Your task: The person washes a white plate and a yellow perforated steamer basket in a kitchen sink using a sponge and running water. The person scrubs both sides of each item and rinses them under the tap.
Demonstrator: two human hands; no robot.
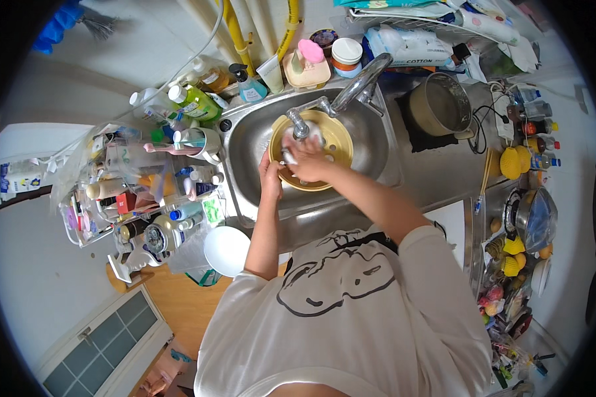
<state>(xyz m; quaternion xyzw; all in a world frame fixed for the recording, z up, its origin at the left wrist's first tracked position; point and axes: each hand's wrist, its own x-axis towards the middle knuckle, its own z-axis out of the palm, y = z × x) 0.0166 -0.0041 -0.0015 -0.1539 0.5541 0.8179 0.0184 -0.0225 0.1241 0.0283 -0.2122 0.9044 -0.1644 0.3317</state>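
Note:
A round yellow steamer tray [344, 157] with several round holes is held in the steel sink [245, 142], under the spout of the faucet [300, 126]. My left hand [270, 177] grips its near left rim, fingers closed around the edge. Inside the tray, my right hand [308, 160] presses down against the bottom. Something whitish [311, 132] shows beyond its fingers, right below the spout; whether it is foam, water or a cloth is unclear. The underside of the right hand is hidden.
Behind the sink stand a blue spray bottle [248, 87] and a white tub [346, 54]. A pot [438, 106] sits on the right counter by a cable. Bottles and a mug [208, 145] crowd the left side, above a white bowl [226, 251].

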